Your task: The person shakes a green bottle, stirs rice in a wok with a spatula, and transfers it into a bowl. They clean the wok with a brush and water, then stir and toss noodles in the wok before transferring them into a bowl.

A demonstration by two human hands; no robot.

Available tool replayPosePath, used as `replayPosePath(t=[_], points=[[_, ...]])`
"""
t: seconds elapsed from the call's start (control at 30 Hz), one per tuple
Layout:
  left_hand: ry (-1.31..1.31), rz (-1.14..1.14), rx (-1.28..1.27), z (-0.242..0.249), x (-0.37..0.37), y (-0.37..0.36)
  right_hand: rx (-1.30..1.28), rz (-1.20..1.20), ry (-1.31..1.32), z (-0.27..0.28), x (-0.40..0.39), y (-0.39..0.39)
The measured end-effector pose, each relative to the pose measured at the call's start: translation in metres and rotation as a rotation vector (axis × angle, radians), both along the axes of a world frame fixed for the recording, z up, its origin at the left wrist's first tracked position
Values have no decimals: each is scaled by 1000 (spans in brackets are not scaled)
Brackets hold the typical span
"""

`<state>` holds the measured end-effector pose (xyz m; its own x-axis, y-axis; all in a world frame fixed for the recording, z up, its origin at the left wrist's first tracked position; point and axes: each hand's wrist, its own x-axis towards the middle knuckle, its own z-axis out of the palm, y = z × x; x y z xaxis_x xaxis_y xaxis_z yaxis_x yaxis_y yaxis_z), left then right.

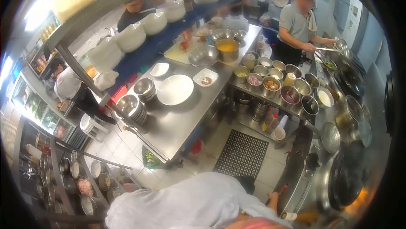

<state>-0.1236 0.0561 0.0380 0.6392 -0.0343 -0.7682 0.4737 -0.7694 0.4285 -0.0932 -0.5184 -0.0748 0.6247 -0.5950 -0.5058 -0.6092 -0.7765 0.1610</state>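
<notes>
The camera looks down over my own pale grey shirt (186, 205) at the bottom of the frame. My right hand (274, 198) shows beside it, low against the front of the cooking range and next to a small red handle (283, 189); its grip is too small to read. A dark wok (346, 180) sits on the range just right of that hand, with a flame glow below it. My left hand does not show; the shirt hides that side.
A steel table (177, 123) carries a white plate (174, 89), stacked steel bowls (132, 107) and a pot of yellow liquid (228, 48). Several ingredient tubs (270, 84) line a lower counter. A person in a grey shirt (296, 21) works at the far range. A black mat (242, 155) lies on the floor.
</notes>
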Motion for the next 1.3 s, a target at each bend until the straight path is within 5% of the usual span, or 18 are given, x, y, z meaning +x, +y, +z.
replayPosePath(t=[0.07,0.17,0.27,0.33,0.43,0.6,0.67,0.73,0.77,0.83,0.87,0.93,1.03,1.13,1.17,1.2,1.3], points=[[3,32,-8,-2,-1,-4,-199,-43,-102,-12,8,8],[14,47,-4,-4,2,-10,560,117,277,-11,29,-8],[24,37,0,-3,18,-18,705,-147,182,12,58,14],[37,26,1,0,37,-23,774,-126,-103,21,82,50],[57,7,-1,0,69,-33,899,260,38,75,99,126],[55,77,-73,76,136,-74,951,399,-283,53,140,127],[50,170,-179,136,163,-109,893,379,-335,87,138,123],[13,229,-271,165,190,-155,715,650,-245,92,154,132],[-45,227,-296,130,202,-174,630,722,-243,124,165,157],[-162,217,-342,67,226,-212,383,1647,-380,215,188,201],[-181,418,-178,85,237,-226,425,1649,-201,257,201,224],[-43,838,-698,72,257,-199,487,1627,145,316,223,261],[-383,697,-357,98,259,-162,700,1583,-9,324,232,280],[-231,903,-640,96,246,-125,857,1596,-102,307,243,311],[-743,319,-443,46,242,-103,949,1623,-86,318,248,325],[-473,523,-647,45,241,-91,1041,1647,-70,339,254,339],[-548,252,-479,55,229,-49,1231,1361,181,356,287,381]])
